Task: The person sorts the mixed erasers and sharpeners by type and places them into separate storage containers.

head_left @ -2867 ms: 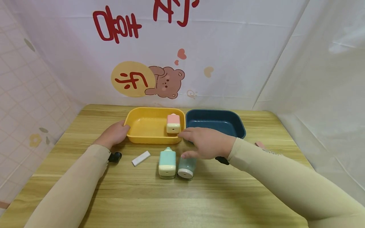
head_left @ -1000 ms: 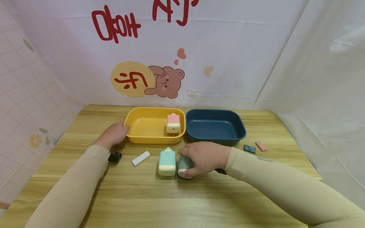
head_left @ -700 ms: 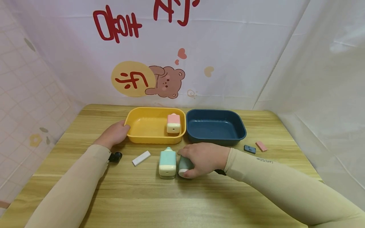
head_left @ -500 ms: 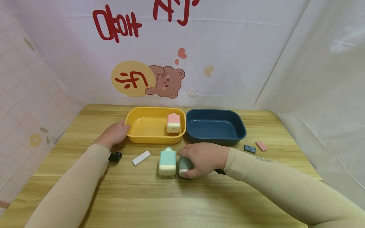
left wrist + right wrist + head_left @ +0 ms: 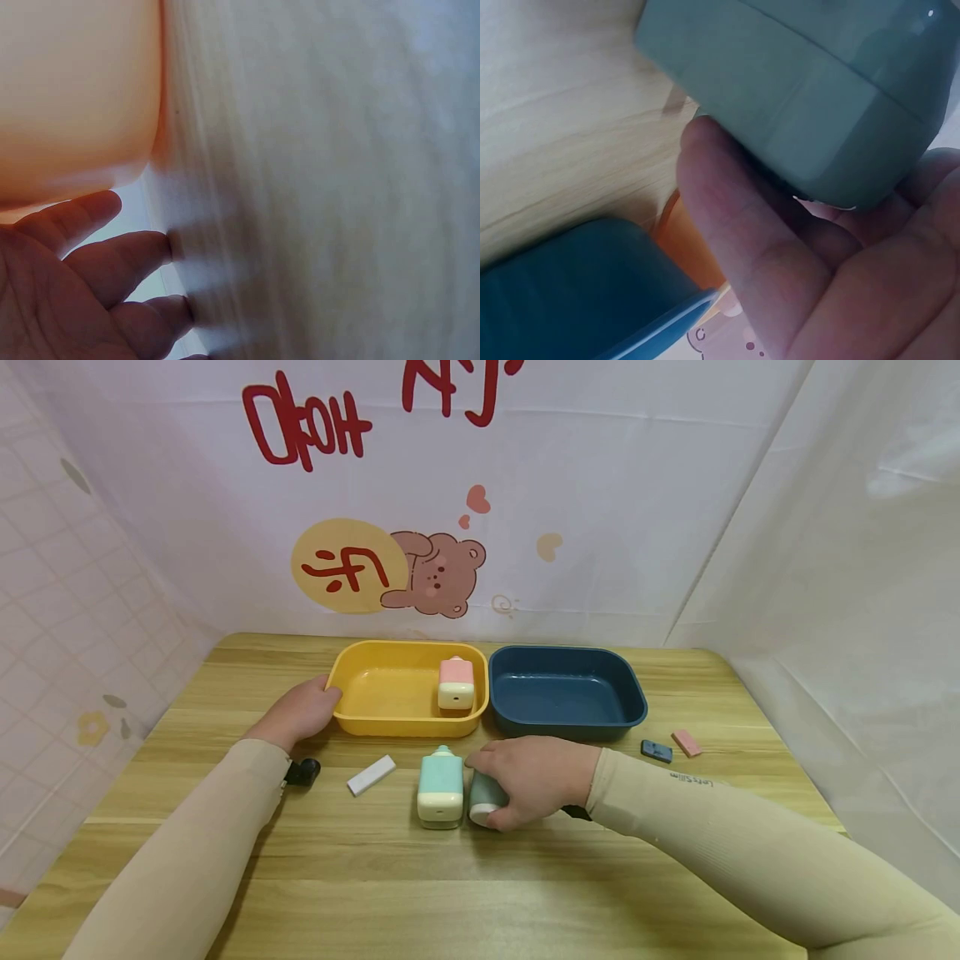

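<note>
In the head view, my left hand (image 5: 298, 714) holds the left end of the yellow tray (image 5: 405, 727), its thumb at the rim. The left wrist view shows fingers (image 5: 124, 259) low beside the tray wall, tips at the table. A grey-green pencil sharpener (image 5: 487, 793) with a white end lies in my right hand (image 5: 536, 777), thumb on one side and fingers on the other. In the right wrist view its green body (image 5: 802, 97) is close up. Just left of it sits a mint-and-cream pencil sharpener (image 5: 441, 783). A pink-and-cream sharpener (image 5: 456, 683) lies inside the yellow tray.
A dark blue tray (image 5: 567, 727) adjoins the yellow one on the right. A white eraser (image 5: 371, 775) lies in front of the yellow tray. Blue (image 5: 657, 751) and pink (image 5: 686, 742) erasers are at the right. A white printed curtain (image 5: 600, 510) hangs behind the table.
Since the earliest frame, my right hand has come down from the yellow tray's near right corner and taken hold of the grey-green sharpener. The left hand and the trays have stayed in place.
</note>
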`<state>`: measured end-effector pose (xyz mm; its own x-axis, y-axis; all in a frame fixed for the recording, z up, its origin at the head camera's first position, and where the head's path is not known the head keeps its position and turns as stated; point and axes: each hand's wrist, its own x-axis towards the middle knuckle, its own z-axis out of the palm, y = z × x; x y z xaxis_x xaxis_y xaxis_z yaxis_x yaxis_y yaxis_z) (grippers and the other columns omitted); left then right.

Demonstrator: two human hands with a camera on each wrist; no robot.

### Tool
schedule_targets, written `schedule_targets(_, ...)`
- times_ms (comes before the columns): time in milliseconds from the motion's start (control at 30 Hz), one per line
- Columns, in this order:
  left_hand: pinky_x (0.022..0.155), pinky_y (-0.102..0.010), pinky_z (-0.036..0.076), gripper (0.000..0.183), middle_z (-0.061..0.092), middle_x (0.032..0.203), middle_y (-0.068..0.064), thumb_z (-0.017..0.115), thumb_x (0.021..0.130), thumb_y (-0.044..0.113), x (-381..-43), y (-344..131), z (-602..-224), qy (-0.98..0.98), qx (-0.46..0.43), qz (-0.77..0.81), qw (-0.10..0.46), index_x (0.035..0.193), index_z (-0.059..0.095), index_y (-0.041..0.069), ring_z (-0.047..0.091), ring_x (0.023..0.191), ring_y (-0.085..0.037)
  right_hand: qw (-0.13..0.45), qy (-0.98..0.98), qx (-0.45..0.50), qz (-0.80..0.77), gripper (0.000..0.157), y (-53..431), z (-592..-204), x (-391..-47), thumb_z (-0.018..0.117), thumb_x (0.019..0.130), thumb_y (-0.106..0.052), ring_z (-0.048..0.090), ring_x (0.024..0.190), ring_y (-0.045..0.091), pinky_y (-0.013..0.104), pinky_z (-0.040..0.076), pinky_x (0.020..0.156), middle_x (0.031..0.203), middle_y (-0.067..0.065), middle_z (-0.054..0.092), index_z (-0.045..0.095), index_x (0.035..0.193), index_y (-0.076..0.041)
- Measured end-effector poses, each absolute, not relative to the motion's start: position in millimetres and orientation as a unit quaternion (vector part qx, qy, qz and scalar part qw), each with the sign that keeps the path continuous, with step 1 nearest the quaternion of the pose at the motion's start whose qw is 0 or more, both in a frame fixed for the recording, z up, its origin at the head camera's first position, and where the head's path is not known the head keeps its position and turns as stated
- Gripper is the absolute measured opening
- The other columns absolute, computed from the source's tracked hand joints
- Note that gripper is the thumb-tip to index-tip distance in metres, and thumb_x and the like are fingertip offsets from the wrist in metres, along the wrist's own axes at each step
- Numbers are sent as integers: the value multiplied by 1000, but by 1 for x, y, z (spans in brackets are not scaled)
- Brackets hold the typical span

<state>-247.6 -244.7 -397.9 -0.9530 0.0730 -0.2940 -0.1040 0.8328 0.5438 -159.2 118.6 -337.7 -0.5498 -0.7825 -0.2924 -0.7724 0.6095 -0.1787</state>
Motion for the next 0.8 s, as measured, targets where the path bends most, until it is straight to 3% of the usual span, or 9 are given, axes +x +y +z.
schedule_targets(800,96,-50,42,56,59,114,-17,22,110,38,-250,-246,-399,946,-4,286,152,146,49,4,53,103,-32,188,884,-429,-9,64,115,-334,-158,70,95,-51,60,101,11,28,54,91,131,1,66,58,143,-11)
